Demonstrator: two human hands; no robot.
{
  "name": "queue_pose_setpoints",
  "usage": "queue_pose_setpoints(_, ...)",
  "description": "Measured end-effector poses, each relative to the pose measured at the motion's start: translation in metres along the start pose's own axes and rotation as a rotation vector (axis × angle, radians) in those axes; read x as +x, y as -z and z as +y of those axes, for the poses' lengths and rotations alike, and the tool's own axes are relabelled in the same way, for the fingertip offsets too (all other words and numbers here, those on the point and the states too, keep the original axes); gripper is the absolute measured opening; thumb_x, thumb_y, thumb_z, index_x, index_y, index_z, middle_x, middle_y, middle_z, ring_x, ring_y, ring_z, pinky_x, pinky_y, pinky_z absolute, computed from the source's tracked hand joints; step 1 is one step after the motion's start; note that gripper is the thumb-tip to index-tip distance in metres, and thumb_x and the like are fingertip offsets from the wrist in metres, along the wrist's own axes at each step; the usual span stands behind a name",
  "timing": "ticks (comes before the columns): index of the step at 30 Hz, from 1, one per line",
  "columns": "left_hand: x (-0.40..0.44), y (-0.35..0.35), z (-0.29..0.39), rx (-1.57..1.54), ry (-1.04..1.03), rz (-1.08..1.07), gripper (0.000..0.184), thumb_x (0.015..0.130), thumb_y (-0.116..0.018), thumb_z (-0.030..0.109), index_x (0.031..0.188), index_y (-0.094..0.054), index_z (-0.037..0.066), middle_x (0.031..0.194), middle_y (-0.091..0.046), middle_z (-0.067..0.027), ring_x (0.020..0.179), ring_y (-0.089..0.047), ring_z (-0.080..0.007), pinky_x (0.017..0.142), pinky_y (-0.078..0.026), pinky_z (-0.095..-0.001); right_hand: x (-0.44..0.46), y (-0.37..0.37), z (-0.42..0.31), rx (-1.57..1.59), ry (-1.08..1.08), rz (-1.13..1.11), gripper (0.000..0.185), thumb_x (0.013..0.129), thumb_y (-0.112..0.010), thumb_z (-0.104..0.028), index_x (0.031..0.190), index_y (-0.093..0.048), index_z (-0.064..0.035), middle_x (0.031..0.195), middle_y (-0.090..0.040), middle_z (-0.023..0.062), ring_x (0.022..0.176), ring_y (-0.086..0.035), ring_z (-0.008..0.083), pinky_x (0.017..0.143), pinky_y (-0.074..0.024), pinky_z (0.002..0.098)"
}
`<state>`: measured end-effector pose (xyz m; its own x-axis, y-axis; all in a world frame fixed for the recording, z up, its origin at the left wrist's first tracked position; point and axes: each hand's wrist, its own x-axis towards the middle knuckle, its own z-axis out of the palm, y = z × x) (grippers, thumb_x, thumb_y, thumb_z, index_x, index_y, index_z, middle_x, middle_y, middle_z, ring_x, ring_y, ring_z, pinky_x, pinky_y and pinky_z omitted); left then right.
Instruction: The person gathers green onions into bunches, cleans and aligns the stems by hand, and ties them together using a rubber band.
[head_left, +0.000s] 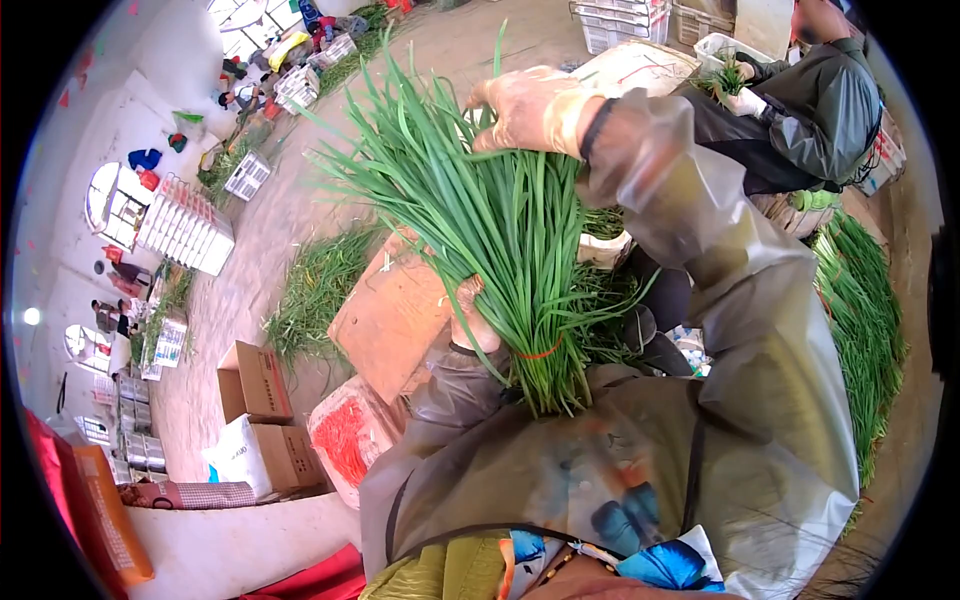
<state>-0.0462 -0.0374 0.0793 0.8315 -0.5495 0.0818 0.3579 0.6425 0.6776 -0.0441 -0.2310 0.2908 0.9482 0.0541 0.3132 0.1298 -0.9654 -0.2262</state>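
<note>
while the left hand (468, 312) steadies a bundle of green leaves (520, 240), the right hand (540, 110) arches over its upper part

nearest the camera, a translucent smock (440, 520) covers the person's front, and the cut ends of the bundle point down against it. a red band (540, 353) circles the stalks just above those ends; beyond it the leaves fan upward and lean left. the left forearm is short in view, the wrist bent up, the hand closed against the bundle's left side, its fingers partly hidden by leaves. the right arm is raised and bent at the elbow, reaching up and then across to the left. its gloved hand lies palm down, fingers curved, thumb held apart from them with leaf blades between; whether they press on the blades i cannot tell.

a wooden board (395, 315) lies beyond the left hand, loose greens (320, 285) spread on the floor past it. to the right lies a long heap of greens (860, 330). farther up, a co-worker (830, 110) sits with greens in gloved hands. farther off to the left stand stacked white crates (185, 225).
</note>
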Motion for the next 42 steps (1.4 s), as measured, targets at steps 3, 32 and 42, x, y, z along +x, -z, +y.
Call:
queue_pose_setpoints(3,-0.005,-0.015,0.003,0.203,-0.157,-0.053,0.054,0.077,-0.062,0.039,0.106,-0.052,-0.005,0.099,-0.059,-0.0110,0.086,-0.060,-0.0211,0.074,-0.052,-0.0326,0.014,-0.012,0.009,0.136,-0.018,-0.212,0.041,0.071,-0.066,-0.036,0.101,-0.062,-0.0094,0.090,-0.063,0.0157,0.088,-0.059,0.0316,0.078,-0.0447,0.0384)
queue_pose_setpoints(32,0.003,0.013,-0.007,0.266,-0.016,-0.064,0.037,0.085,-0.042,0.023,0.109,-0.053,-0.003,0.102,-0.060,-0.0119,0.090,-0.059,-0.0206,0.081,-0.048,-0.0316,-0.013,0.017,0.039,0.233,0.030,0.480,0.025,0.083,-0.059,-0.029,0.094,-0.063,-0.0065,0.083,-0.064,0.0099,0.076,-0.061,0.0204,0.067,-0.0462,0.0296)
queue_pose_setpoints(42,-0.005,-0.014,0.002,0.102,-0.025,-0.030,0.038,0.080,-0.046,0.018,0.110,-0.051,-0.004,0.100,-0.060,-0.0117,0.087,-0.060,-0.0206,0.079,-0.049,-0.0315,0.052,0.011,0.026,-0.041,-0.109,0.470,0.021,0.083,-0.054,-0.030,0.092,-0.058,-0.0110,0.086,-0.062,0.0117,0.079,-0.060,0.0278,0.073,-0.0466,0.0341)
